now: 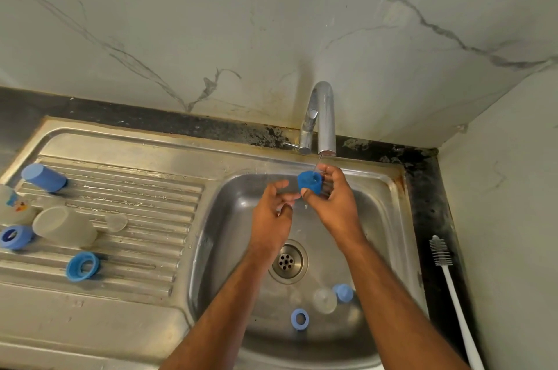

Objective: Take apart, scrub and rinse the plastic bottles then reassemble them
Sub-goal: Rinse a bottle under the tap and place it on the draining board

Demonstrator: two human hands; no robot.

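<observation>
Under the tap, the right hand is gripping a dark blue cap in the thin stream; the left hand is hanging loosely curled, holding nothing. Turning the cap's opening upward should help flush it.

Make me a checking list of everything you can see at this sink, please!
Surface: steel sink with a ribbed draining board, wet.
Job's things: dark blue cap under a thin stream from the tap; a blue ring, a clear piece and a light blue piece in the basin; a clear bottle, blue cup and blue rings on the board.
Clutter: bottle brush on the dark counter.
Hands: right hand holds the cap; left hand holds nothing, fingers loosely curled.
Cables: nothing seen.
Surroundings: marbled wall.
</observation>
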